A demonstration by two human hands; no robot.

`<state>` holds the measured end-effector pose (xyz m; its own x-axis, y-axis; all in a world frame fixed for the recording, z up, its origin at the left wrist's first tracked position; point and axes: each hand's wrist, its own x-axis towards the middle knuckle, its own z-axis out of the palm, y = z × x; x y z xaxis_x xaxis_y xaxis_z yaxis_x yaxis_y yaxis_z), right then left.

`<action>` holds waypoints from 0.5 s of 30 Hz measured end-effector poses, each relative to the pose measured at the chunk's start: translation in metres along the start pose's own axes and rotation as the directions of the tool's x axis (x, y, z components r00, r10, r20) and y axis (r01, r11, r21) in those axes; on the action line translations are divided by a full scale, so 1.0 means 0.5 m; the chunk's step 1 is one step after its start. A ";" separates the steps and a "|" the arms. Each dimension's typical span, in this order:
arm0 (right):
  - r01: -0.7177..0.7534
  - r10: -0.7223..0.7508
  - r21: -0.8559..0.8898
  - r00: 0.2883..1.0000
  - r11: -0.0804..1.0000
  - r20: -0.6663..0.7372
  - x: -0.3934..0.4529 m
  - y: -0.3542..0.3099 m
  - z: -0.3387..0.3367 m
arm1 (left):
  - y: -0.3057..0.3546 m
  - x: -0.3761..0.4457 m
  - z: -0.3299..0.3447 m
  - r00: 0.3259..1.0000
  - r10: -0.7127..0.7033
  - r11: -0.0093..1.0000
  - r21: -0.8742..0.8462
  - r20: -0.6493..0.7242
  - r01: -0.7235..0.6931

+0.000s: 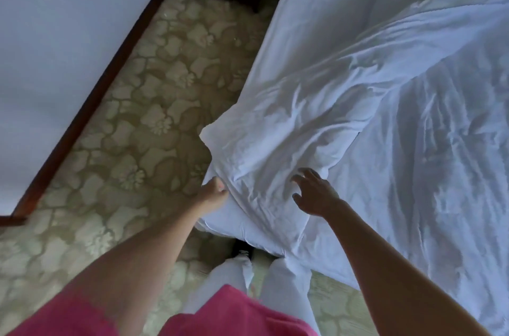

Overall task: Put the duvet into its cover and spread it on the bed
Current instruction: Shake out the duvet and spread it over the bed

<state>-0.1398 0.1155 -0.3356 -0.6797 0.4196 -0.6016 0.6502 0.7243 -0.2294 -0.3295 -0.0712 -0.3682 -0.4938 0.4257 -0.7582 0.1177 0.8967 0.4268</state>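
Carpet (154, 104), floral, is seen left of the bed (308, 40). Duvet cover (399, 115), white and creased, is laid on the bed, long axis running bottom-left to top-right, near corner pointing off the bed's left edge. That corner is pinched by the left hand (214, 193). Right hand (314, 192) is spread open just above the cover; contact cannot be told.

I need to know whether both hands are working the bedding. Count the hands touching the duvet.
2. The left hand grips the duvet at its corner edge by the carpet; the right hand rests spread-fingered on top, just to its right. None hidden.
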 end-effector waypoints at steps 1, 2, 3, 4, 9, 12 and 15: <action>0.032 -0.031 -0.060 0.999 0.998 0.015 0.039 0.005 -0.004 | 0.000 0.021 0.000 1.000 -0.025 1.000 0.018 -0.018 0.025; 0.053 -0.050 -0.103 0.998 0.993 0.029 0.076 0.011 -0.010 | 0.002 0.043 -0.003 0.999 -0.035 0.999 0.020 -0.034 0.036; 0.066 -0.061 -0.130 0.997 0.989 0.039 0.114 0.019 -0.014 | 0.004 0.069 -0.004 0.998 -0.038 0.999 0.018 -0.059 0.039; 0.063 -0.057 -0.149 0.997 0.987 0.048 0.150 0.027 -0.020 | 0.010 0.095 -0.005 0.997 -0.027 0.999 0.032 -0.078 0.030; -0.069 0.068 -0.007 0.949 0.998 0.306 0.276 0.100 0.038 | 0.032 0.185 0.039 0.994 -0.107 0.993 0.051 -0.037 0.108; -0.084 0.062 0.032 0.895 0.996 0.442 0.255 0.153 0.105 | 0.045 0.225 0.082 0.939 -0.344 0.876 -0.365 -0.012 0.316; -0.031 0.000 0.058 0.883 0.998 0.470 0.242 0.188 0.121 | 0.047 0.253 0.131 0.850 -0.525 0.561 -0.736 0.037 0.379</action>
<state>-0.1401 0.2012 -0.4763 -0.4405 0.1128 -0.8907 0.6895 0.6779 -0.2551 -0.3327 0.0118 -0.4866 -0.4496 -0.1045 -0.8871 -0.7551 0.5749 0.3150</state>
